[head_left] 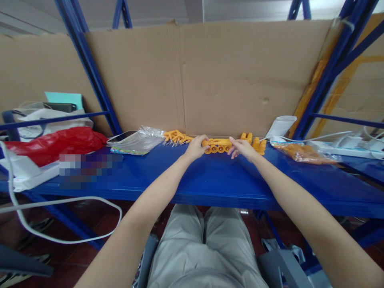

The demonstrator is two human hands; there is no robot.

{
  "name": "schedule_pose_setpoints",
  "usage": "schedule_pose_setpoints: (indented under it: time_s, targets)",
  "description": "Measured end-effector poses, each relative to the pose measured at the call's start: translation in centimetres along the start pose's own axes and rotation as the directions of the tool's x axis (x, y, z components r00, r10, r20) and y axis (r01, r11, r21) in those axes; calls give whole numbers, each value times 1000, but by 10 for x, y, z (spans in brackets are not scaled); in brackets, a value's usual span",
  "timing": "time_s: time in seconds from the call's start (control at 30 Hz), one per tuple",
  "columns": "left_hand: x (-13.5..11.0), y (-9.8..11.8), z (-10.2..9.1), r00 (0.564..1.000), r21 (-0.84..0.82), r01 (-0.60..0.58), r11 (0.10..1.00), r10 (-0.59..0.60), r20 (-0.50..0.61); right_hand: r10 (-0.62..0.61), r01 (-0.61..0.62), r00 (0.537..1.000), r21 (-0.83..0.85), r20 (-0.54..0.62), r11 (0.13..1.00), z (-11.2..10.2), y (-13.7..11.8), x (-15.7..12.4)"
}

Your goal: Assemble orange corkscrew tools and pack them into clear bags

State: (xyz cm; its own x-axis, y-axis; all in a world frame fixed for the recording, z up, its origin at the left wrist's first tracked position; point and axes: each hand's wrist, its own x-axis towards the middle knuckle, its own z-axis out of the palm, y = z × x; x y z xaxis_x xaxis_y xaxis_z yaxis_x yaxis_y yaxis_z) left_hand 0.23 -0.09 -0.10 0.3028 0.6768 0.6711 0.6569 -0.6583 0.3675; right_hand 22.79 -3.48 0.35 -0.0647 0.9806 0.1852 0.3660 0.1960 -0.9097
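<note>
A row of orange pieces (221,149) with round, cup-like ends facing me lies on the blue shelf top between my hands. My left hand (196,148) is at the row's left end, its fingers curled round an orange piece (205,143). At the right end is my right hand (242,149), fingers apart and partly extended beside the row; nothing shows in its grasp. Left of my left hand lies a pile of orange hand-shaped keychains (175,136) with small metal chains. More orange pieces (258,145) stand just beyond my right hand.
A clear plastic bag (141,144) and a phone (121,137) lie at left, near a red bag (57,144). A bag of orange pieces (306,153) and a white power strip (345,149) are at right. Cardboard (222,80) walls the back between blue posts (90,68).
</note>
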Motion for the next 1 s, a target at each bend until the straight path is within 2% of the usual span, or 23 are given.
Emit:
schedule_pose_setpoints:
  time_s: [0.17,0.3,0.47,0.7,1.0]
  targets:
    - [1,-2,0,1000,-1,9,1000,-9,0,-17,16,1000,77,9,997,3,-3,-2]
    - [1,-5,-1,1000,-7,16,1000,-16,-9,-41,30,997,168,64,985,2,-1,-1]
    - [1,-3,-2,1000,-13,11,1000,-11,-2,-50,36,994,145,98,989,-1,3,1]
    - [0,3,-3,1000,-32,-5,999,5,3,55,-55,998,31,27,998,-2,2,1]
    - [0,2,-1,1000,-38,-16,999,16,14,-48,52,997,81,-56,995,1,4,5]
